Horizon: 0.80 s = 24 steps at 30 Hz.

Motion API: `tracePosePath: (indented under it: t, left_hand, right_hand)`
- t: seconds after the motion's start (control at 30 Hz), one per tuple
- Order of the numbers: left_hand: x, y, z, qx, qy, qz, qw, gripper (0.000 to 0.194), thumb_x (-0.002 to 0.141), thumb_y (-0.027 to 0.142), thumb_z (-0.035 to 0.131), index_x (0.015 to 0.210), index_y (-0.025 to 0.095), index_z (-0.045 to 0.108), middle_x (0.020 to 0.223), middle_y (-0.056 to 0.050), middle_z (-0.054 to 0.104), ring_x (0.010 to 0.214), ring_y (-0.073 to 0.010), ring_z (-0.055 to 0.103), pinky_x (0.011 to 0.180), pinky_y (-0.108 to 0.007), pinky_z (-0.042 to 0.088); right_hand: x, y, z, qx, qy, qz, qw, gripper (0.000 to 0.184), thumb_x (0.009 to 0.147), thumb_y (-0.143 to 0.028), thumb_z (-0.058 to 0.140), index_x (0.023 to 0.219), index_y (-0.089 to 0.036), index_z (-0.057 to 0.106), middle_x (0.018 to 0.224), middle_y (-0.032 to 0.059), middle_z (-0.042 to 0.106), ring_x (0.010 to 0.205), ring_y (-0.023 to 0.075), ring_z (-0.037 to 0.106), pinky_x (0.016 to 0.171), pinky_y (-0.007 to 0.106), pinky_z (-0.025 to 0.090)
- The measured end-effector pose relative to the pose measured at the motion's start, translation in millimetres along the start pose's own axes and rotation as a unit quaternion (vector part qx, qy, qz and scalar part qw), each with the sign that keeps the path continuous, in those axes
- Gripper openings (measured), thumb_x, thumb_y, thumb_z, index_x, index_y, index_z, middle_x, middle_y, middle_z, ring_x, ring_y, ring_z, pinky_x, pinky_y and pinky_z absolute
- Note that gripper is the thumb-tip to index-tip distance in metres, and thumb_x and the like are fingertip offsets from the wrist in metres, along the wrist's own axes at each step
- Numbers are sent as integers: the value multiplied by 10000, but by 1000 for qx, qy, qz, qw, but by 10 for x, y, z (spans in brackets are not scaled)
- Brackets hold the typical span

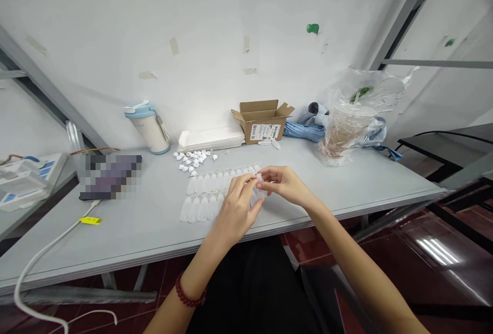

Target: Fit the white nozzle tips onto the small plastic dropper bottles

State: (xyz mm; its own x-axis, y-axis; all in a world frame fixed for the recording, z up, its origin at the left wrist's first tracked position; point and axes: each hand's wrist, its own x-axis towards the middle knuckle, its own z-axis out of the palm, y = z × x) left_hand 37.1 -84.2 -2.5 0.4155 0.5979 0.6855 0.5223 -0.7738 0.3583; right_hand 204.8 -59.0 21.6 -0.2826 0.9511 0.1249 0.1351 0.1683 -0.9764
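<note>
Over the front middle of the table, my left hand (235, 209) and my right hand (285, 184) meet fingertip to fingertip. Both are closed in a pinch around a small white piece (259, 178), its details too small to make out. Beneath and beside my hands lie translucent white tags with thin loops, in a back row (204, 184) and a front row (198, 209). My hands and fingers cover the right part of these rows. Behind the tags, to the left, is a loose pile of small white pieces (195, 158).
Along the wall stand a cream bottle (150, 131), a white stack (211, 138), an open cardboard box (265, 123), blue cloth (304, 131) and a plastic-wrapped drink cup (344, 126). On the left, a pixelated dark device (111, 177) lies with a white cable (50, 246) attached.
</note>
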Motion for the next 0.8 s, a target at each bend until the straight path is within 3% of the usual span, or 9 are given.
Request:
tracePosePath:
  t: [0.33, 0.6, 0.8]
  left_hand:
    - [62, 0, -41, -11, -39, 24, 999, 466, 827, 125, 565, 1262, 204, 420, 1194, -120, 512, 1141, -267, 483, 939, -460, 461]
    - [71, 25, 22, -30, 41, -14, 999, 383, 831, 130, 566, 1192, 218, 474, 1160, -98, 534, 1103, -230, 535, 927, -407, 483]
    - [104, 61, 46, -34, 62, -51, 996, 375, 821, 164, 595, 1178, 223, 496, 1145, -87, 554, 1078, -223, 561, 894, -385, 506]
  right_hand:
    - [-38, -57, -9, -28, 1, -9, 1000, 262, 652, -343, 729, 782, -126, 661, 710, 33, 659, 611, 129, 581, 521, 253, 476]
    - [-20, -57, 50, 28, 78, -3, 997, 377, 601, -366, 770, 852, -124, 624, 717, 50, 682, 583, 138, 595, 504, 263, 475]
    - [-25, -105, 30, 65, 64, 11, 996, 340, 596, -355, 785, 803, -118, 654, 727, 43, 674, 621, 132, 601, 571, 268, 482]
